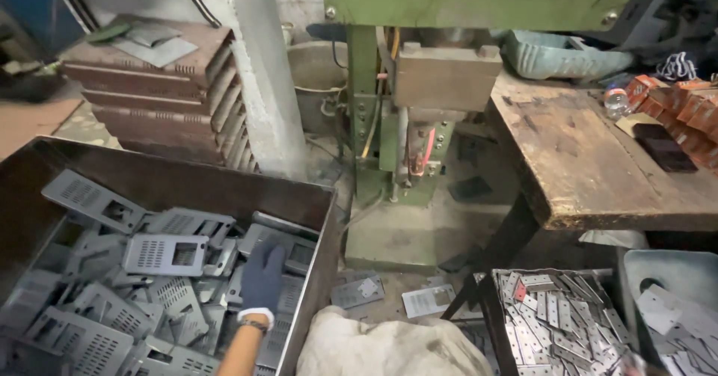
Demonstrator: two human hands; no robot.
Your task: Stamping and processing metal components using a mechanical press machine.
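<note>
My left hand [262, 277], in a dark glove with a white cuff, reaches into a large dark metal bin [187, 173]. It lies flat on a heap of grey perforated metal plates [164, 255], fingers stretched towards a plate near the bin's right wall [293, 250]. Nothing is clasped in it. My right hand is out of view.
A green press machine [419, 122] stands ahead on the floor, with a worn wooden table [591, 159] to its right. A crate of small flat plates [553, 316] sits at lower right. A white sack [389, 346], loose plates [426, 300], stacked brown louvred panels [157, 84] and a concrete pillar [262, 69] surround the bin.
</note>
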